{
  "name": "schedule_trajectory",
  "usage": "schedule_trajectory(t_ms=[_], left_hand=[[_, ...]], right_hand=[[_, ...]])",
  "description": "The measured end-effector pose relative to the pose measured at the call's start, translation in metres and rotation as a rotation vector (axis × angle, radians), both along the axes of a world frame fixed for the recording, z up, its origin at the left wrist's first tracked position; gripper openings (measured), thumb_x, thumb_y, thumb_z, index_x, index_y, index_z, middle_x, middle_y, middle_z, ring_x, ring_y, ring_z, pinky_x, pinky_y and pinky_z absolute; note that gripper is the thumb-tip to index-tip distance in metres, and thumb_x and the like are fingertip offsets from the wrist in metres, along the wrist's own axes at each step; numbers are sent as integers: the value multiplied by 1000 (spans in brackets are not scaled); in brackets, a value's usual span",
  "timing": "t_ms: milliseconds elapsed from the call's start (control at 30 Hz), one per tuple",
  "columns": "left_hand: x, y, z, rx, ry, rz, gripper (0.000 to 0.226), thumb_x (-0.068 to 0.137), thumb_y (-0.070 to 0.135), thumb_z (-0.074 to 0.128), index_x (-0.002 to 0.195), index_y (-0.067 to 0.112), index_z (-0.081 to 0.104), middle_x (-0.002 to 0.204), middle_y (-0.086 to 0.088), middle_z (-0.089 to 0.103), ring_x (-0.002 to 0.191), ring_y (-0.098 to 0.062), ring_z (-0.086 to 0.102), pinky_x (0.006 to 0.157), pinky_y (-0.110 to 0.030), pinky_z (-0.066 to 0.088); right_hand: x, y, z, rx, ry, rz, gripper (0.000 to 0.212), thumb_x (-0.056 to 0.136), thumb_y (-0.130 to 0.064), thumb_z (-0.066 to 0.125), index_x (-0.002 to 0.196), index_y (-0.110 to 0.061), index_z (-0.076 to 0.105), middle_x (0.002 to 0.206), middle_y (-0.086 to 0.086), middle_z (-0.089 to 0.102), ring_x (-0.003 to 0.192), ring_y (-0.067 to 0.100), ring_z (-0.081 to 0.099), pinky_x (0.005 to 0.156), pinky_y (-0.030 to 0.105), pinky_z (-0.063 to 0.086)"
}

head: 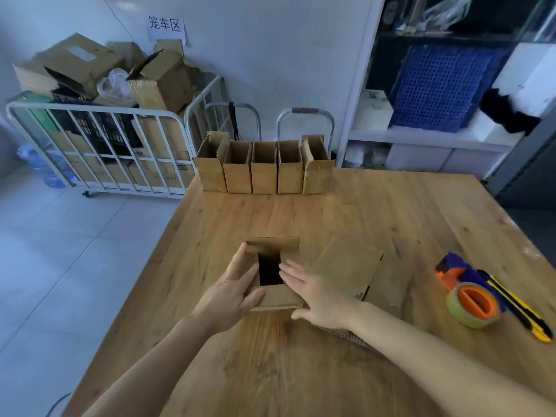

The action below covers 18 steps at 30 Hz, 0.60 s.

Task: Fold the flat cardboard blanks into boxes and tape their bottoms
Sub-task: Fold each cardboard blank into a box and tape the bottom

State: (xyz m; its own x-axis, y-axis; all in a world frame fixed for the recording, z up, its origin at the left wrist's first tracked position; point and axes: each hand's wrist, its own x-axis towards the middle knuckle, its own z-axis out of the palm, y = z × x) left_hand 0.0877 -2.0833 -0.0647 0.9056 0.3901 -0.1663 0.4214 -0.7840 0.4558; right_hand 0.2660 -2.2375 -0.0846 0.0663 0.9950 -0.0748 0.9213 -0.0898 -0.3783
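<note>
A small cardboard box (272, 248) stands in the middle of the wooden table (376, 212), its flaps partly folded in around a dark opening. My left hand (231, 291) presses flat on the left flap, fingers straight. My right hand (316, 291) presses flat on the right flap, thumb at the near edge. Flat cardboard blanks (349, 269) lie in a pile just right of the box, partly under my right wrist. A tape dispenser (469, 296) with an orange core and a greenish roll rests at the right.
Several folded open boxes (264, 167) stand in a row at the table's far edge. A yellow utility knife (520, 308) lies beside the dispenser. A white cage cart (99, 145) full of cartons stands at the left, shelves with a blue crate (445, 85) at the right.
</note>
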Motion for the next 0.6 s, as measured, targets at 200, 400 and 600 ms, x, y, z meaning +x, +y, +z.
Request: schedule_trajectory(t_ms=[200,400,600], left_hand=[[-1,1,7,-22,-79,6,48,97,55,30,137,35,46,151,23,-30,112,6,42,90,-21,38],[12,4,11,-8,-300,212,50,96,51,30,126,19,53,153,6,29,133,-11,36,103,-29,36],[32,6,19,242,-195,256,51,96,40,49,142,21,38,139,-1,36,130,-19,32,104,-32,36]], right_hand=[[3,6,4,33,141,-45,60,95,-34,55,147,-13,33,156,-4,25,144,2,8,116,20,9],[-10,14,9,247,283,-370,24,89,-33,63,105,-16,69,115,-11,65,119,5,53,108,27,36],[-17,27,19,277,176,-573,70,80,-38,73,139,-23,37,135,-3,42,119,11,44,94,21,40]])
